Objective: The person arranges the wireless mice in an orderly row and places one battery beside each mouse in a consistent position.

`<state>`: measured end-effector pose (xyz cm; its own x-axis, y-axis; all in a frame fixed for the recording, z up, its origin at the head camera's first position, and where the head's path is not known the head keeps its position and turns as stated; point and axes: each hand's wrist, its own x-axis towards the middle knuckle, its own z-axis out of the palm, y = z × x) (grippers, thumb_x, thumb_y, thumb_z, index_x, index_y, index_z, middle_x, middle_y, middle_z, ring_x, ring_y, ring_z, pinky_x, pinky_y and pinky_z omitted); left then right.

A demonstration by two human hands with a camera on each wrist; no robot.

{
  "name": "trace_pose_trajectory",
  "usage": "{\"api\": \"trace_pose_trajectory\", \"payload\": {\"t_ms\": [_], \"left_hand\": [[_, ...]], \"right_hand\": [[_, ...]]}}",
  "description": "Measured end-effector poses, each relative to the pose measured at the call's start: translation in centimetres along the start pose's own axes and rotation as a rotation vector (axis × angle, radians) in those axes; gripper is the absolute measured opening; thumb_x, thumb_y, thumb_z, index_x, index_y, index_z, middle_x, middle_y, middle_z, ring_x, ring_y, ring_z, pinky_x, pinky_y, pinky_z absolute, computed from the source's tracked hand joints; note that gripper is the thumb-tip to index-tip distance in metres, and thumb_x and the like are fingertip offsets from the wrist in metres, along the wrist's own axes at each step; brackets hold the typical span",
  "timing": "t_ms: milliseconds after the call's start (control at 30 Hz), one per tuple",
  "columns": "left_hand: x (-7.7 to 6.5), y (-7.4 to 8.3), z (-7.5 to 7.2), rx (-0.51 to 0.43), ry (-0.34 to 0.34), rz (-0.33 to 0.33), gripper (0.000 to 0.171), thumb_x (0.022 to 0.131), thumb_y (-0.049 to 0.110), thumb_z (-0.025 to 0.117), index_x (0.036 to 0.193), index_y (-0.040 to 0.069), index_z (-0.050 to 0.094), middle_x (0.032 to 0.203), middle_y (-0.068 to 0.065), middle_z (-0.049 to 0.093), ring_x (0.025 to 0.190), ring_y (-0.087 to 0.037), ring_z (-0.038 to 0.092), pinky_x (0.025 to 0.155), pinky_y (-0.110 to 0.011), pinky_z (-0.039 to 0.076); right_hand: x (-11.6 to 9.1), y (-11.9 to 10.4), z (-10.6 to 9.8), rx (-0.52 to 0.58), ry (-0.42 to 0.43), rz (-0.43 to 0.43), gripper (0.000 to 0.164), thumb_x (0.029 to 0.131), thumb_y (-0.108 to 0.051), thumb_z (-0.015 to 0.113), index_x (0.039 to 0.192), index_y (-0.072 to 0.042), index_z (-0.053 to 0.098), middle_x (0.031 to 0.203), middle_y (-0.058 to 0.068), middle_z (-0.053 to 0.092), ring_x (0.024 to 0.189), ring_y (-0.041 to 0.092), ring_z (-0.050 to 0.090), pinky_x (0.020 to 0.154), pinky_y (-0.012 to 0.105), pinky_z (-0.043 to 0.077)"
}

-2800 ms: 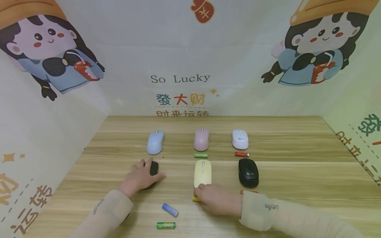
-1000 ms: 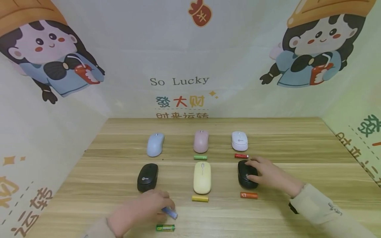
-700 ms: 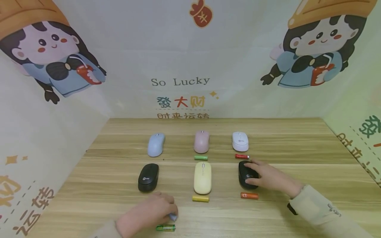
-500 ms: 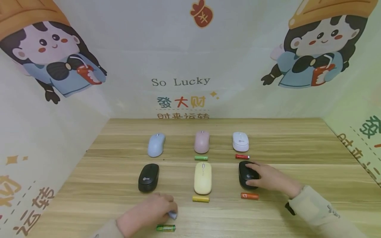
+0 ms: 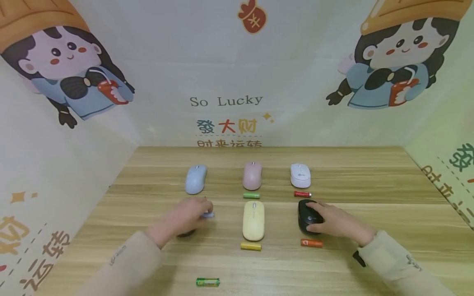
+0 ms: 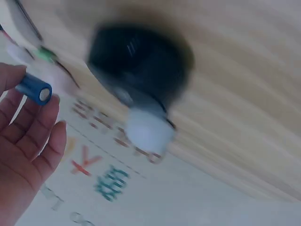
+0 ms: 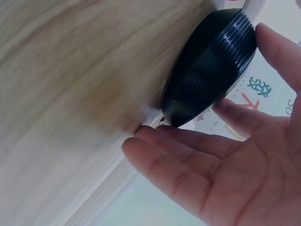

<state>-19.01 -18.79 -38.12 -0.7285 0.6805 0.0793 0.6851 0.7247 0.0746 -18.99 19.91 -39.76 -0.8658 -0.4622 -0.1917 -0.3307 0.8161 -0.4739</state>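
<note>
Between thumb and fingertips my left hand point(image 5: 187, 216) pinches a blue battery point(image 6: 34, 89), whose flat end shows in the left wrist view. That hand is over the left black mouse point(image 5: 187, 233), covering most of it in the head view. On the right, my right hand point(image 5: 340, 224) holds another black mouse point(image 7: 211, 66), thumb at one end and index finger at the other. An orange battery point(image 5: 312, 243) lies just in front of this mouse. A yellow mouse point(image 5: 253, 222) sits between the hands, with a yellow battery point(image 5: 251, 246) before it.
Blue point(image 5: 196, 179), pink point(image 5: 252, 176) and white mice point(image 5: 300, 176) line the back. A light green battery point(image 5: 251, 196) lies before the pink one, a red battery point(image 5: 302, 194) before the white. Nearer the front is a green battery point(image 5: 207, 282). Printed cloth walls point(image 5: 296, 82) border the table.
My left hand has picked up the blue battery from the front and carried it up to the left black mouse. My right hand left the yellow mouse's area and took hold of the right black mouse.
</note>
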Motion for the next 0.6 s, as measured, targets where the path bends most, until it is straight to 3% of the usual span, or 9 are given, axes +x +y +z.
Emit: {"api": "trace_pose_trajectory", "payload": {"t_ms": [100,267,433,600], "left_hand": [[1.1,-2.6,-0.6,0.005,0.005,-0.073,0.016,0.075,0.003,0.069,0.087,0.005,0.058,0.082,-0.007,0.059,0.070,-0.019,0.057,0.064,-0.032,0.049],[2.0,-5.6,-0.3,0.070,-0.024,-0.123,0.016,0.075,0.007,0.070,0.086,0.006,0.058,0.080,-0.007,0.057,0.064,-0.019,0.053,0.058,-0.033,0.047],[2.1,-6.9,0.6,0.149,-0.056,-0.121,0.014,0.076,0.014,0.071,0.084,0.010,0.061,0.078,-0.005,0.059,0.064,-0.020,0.055,0.060,-0.035,0.046],[2.2,-7.5,1.2,0.164,-0.043,-0.100,0.015,0.075,0.018,0.072,0.086,0.011,0.065,0.080,-0.006,0.062,0.072,-0.022,0.057,0.068,-0.038,0.047]], "right_hand": [[-0.1,0.2,0.0,-0.004,-0.012,-0.002,0.071,0.080,-0.035,0.068,0.133,0.004,0.040,0.126,0.033,0.046,0.106,0.039,0.052,0.084,0.050,0.044],[-0.2,0.4,0.0,0.010,-0.046,0.008,0.074,0.079,-0.034,0.069,0.135,0.003,0.037,0.123,0.031,0.050,0.103,0.036,0.054,0.084,0.049,0.044],[0.0,0.4,0.0,0.009,-0.061,0.016,0.076,0.079,-0.035,0.069,0.137,0.002,0.035,0.122,0.031,0.050,0.101,0.035,0.055,0.082,0.049,0.044],[0.1,0.5,0.1,-0.002,-0.058,0.024,0.075,0.079,-0.034,0.070,0.137,0.001,0.037,0.121,0.029,0.052,0.100,0.033,0.055,0.082,0.048,0.044]]}}
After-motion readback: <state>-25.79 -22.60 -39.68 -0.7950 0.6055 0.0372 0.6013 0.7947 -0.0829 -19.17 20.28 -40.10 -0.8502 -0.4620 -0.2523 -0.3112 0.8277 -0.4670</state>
